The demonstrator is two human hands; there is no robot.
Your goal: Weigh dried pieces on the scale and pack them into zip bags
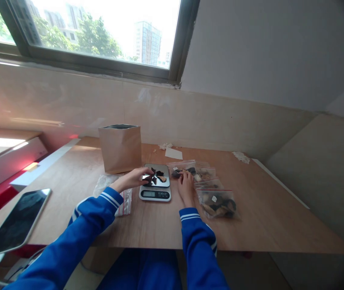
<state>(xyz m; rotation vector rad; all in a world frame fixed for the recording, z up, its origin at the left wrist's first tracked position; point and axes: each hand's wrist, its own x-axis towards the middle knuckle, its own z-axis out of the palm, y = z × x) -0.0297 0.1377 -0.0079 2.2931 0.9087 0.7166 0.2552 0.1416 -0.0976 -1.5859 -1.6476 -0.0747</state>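
My left hand (131, 179) reaches over the left side of a small digital kitchen scale (155, 195), thumb and fingers closed around a dark, dried, flaky piece (148, 179). Several more dark brown flakes (160, 174) lie on the scale's shiny plate, one with a paler underside. To the right of the scale, my right hand (186, 186) has its fingers curled at the edge of a clear zip bag (191, 170) with dark pieces inside. The fingertips overlap that bag, and their exact grip is partly hidden.
Right of my right hand lie more filled zip bags (217, 203). A brown paper pouch (120, 149) stands open at the back left; clear plastic bags (126, 203) lie under my left forearm. A tablet (16, 223) with a cable rests at the left edge. Crumpled tissue (241, 157) and a white card (173, 153) lie at the back.
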